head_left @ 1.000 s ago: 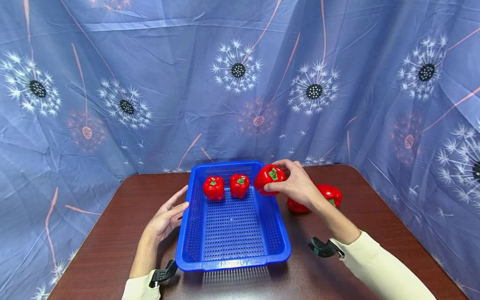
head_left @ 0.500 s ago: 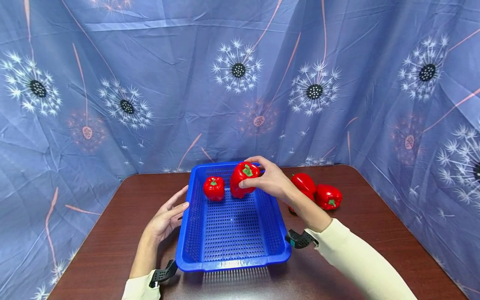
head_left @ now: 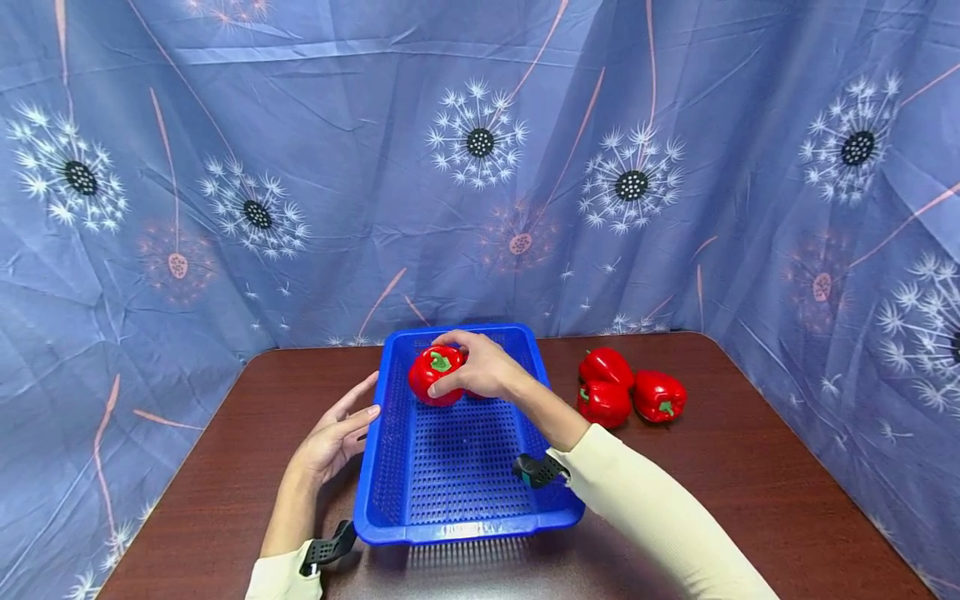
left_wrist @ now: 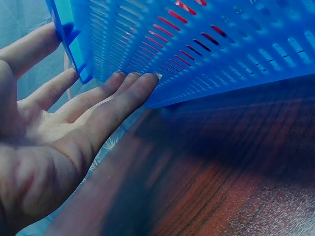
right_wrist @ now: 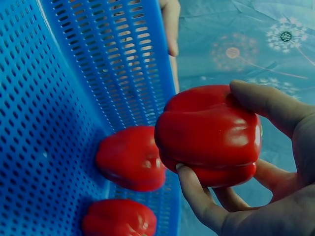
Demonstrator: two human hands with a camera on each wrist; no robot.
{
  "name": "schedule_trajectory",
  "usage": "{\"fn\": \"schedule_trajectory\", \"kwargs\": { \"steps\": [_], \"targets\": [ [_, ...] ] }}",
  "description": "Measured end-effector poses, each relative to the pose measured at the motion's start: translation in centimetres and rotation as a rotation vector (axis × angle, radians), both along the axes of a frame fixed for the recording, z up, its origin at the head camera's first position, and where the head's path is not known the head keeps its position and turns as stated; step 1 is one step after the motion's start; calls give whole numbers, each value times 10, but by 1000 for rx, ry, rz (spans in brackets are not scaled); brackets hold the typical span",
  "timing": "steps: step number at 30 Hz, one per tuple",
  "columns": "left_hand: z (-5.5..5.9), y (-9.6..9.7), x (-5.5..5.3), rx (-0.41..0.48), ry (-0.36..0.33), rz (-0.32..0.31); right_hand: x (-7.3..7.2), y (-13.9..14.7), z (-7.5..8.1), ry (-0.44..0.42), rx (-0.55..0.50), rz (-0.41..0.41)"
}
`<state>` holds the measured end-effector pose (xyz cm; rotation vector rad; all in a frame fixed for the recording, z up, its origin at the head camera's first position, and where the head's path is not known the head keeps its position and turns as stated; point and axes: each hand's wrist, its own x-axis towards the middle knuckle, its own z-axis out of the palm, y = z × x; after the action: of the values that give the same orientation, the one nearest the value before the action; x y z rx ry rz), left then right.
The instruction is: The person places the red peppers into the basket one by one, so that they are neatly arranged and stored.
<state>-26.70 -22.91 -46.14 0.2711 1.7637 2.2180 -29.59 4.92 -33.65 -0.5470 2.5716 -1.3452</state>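
Note:
A red bell pepper (head_left: 433, 385) with a green stem is gripped between the thumb and fingers of my right hand (head_left: 483, 367), held over the far left part of a blue perforated plastic basket (head_left: 465, 531). In the right wrist view, that bell pepper (right_wrist: 209, 132) is up near rim height, and two more red peppers, a nearer one (right_wrist: 132, 158) and a lower one (right_wrist: 120, 219), lie inside the basket. My arm and the held pepper mostly hide these two in the head view. My left hand (head_left: 333, 437) touches the basket's left side with extended fingers.
Right of the basket, several red peppers lie clustered on the brown wooden table (head_left: 720, 483): one at the back (head_left: 606, 367), one in front (head_left: 603, 405), one at the right (head_left: 659, 397). A blue dandelion-print curtain (head_left: 360, 183) hangs behind the table.
My right hand has carried the held pepper leftward, from the basket's right rim across to above its far left part. My left hand and the basket have stayed in place.

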Motion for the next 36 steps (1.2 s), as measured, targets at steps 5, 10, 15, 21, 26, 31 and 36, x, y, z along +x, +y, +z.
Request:
{"fn": "schedule_trajectory", "kwargs": {
  "steps": [5,10,15,21,26,31,36],
  "targets": [
    [-1,-1,0,5,1,-1,-4,-12,-12,-56,24,21],
    [0,0,-1,5,10,-6,-8,-15,-20,-105,48,27],
    [-1,-1,-1,14,15,-11,-11,-17,-28,-106,94,40],
    [-3,0,-2,13,19,-10,-12,-20,-34,-57,201,65],
    [-3,-1,-2,1,20,-8,-12,-22,-42,-35,251,72],
    [-2,-2,-2,10,26,-22,-12,-24,-51,-49,253,69],
    [-1,-2,-2,15,28,-29,-12,-25,-57,-59,253,58]
  ]
}}
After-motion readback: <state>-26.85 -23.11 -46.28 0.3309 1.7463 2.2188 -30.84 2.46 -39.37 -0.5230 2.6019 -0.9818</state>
